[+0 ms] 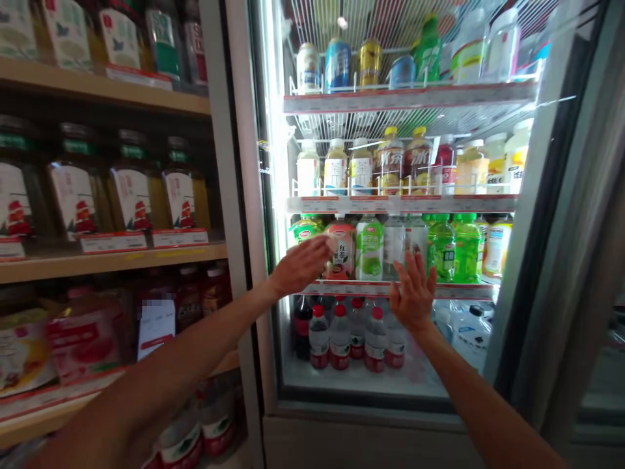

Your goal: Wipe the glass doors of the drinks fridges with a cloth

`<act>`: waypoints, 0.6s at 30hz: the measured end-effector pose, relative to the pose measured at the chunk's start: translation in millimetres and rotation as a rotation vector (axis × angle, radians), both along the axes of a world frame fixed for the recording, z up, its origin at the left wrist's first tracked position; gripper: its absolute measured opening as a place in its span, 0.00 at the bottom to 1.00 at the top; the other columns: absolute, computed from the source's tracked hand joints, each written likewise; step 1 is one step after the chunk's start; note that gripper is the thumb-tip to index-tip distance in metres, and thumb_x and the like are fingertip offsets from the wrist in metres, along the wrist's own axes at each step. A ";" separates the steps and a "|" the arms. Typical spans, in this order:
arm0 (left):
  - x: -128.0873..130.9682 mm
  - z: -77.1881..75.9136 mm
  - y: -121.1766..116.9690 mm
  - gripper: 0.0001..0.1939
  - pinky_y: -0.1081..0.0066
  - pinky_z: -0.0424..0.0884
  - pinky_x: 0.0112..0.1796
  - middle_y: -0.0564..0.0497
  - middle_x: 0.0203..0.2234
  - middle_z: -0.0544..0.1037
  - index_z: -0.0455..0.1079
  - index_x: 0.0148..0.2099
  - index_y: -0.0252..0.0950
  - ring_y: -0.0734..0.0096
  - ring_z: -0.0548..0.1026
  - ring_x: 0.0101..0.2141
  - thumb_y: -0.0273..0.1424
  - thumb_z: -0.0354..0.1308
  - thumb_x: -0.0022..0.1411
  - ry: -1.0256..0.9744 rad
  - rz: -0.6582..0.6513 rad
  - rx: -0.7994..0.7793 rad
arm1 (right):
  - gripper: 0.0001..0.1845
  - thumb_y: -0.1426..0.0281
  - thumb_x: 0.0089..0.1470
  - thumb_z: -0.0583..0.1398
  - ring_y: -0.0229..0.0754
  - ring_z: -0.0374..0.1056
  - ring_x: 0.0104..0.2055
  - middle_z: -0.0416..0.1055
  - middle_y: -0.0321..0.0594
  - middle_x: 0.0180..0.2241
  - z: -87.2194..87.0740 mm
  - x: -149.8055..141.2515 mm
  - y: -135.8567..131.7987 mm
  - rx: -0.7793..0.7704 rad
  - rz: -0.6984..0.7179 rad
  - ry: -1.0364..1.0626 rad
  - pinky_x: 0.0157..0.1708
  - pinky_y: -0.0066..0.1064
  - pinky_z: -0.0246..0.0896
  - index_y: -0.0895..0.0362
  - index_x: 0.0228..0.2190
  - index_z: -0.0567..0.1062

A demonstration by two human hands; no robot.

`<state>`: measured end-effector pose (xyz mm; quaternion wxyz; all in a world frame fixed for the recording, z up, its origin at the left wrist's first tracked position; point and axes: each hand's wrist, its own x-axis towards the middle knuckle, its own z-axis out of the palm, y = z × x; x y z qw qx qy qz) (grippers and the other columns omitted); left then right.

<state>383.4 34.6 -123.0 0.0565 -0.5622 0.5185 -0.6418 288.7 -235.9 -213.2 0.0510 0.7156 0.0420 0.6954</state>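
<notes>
My left hand (303, 264) reaches forward with its fingers stretched out and holds nothing. Its fingertips are in front of a red-labelled tea bottle (344, 257) on the third shelf of a lit drinks cooler. To the right, my right hand (414, 293) is raised with fingers spread, also empty. Behind its fingertips stand clear bottles (393, 241), with a green-and-white bottle (370, 251) to their left and green bottles (467, 251) to their right. Whether either hand touches a surface, I cannot tell.
Higher cooler shelves hold cans (338, 64) and tea bottles (390, 163). Red-capped bottles (340, 335) stand at the bottom. At left, a wooden shelf (205, 253) bears large bottles (131, 182). The cooler's dark frame (551, 195) rises at right.
</notes>
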 end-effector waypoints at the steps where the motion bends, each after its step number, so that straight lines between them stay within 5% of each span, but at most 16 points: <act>1: 2.9 10.6 3.7 0.20 0.59 0.60 0.56 0.45 0.55 0.65 0.58 0.58 0.36 0.64 0.53 0.60 0.30 0.46 0.63 0.014 0.017 -0.118 | 0.31 0.71 0.52 0.53 0.47 0.45 0.64 0.51 0.43 0.61 -0.1 0.0 0.1 0.004 0.000 0.001 0.61 0.49 0.35 0.52 0.58 0.54; 4: 5.4 28.3 3.7 0.23 0.52 0.57 0.57 0.40 0.58 0.60 0.54 0.60 0.33 0.60 0.47 0.62 0.27 0.46 0.63 0.038 -0.030 -0.418 | 0.31 0.71 0.52 0.53 0.48 0.45 0.64 0.51 0.44 0.61 -0.3 -0.2 0.0 0.006 0.006 0.006 0.61 0.50 0.36 0.52 0.58 0.54; 9: -7.0 1.7 0.2 0.19 0.64 0.61 0.57 0.52 0.54 0.67 0.60 0.56 0.40 0.71 0.54 0.60 0.25 0.48 0.62 -0.064 -0.108 0.198 | 0.31 0.71 0.53 0.53 0.48 0.44 0.64 0.50 0.44 0.62 -0.4 -0.6 -1.2 -0.003 0.005 0.018 0.61 0.50 0.36 0.52 0.58 0.54; 11: -5.5 2.4 7.5 0.20 0.66 0.62 0.57 0.51 0.53 0.68 0.59 0.56 0.39 0.71 0.56 0.59 0.25 0.48 0.62 -0.041 -0.082 0.102 | 0.30 0.71 0.53 0.53 0.48 0.44 0.64 0.51 0.44 0.61 -0.6 -0.1 -1.5 -0.008 0.010 0.014 0.61 0.50 0.35 0.53 0.58 0.55; 14: -0.4 7.4 13.9 0.23 0.55 0.58 0.58 0.43 0.56 0.63 0.55 0.59 0.34 0.62 0.49 0.62 0.25 0.48 0.62 0.037 -0.044 -0.277 | 0.30 0.71 0.52 0.53 0.48 0.45 0.64 0.51 0.44 0.61 -1.1 0.8 -1.5 0.000 0.005 0.004 0.61 0.50 0.36 0.53 0.57 0.56; 16: -1.0 0.8 12.1 0.22 0.55 0.57 0.58 0.45 0.57 0.62 0.55 0.59 0.35 0.64 0.47 0.62 0.24 0.47 0.62 0.002 -0.061 -0.202 | 0.30 0.71 0.52 0.53 0.48 0.45 0.64 0.51 0.44 0.61 -1.3 1.0 -1.4 0.004 -0.003 0.003 0.61 0.50 0.36 0.52 0.57 0.56; 18: -3.9 -7.9 9.9 0.20 0.65 0.59 0.58 0.54 0.55 0.65 0.59 0.56 0.41 0.74 0.49 0.62 0.24 0.46 0.62 -0.079 -0.081 0.089 | 0.31 0.71 0.52 0.53 0.48 0.45 0.64 0.51 0.44 0.61 -1.4 0.9 -1.6 -0.002 -0.004 0.006 0.61 0.50 0.36 0.52 0.58 0.55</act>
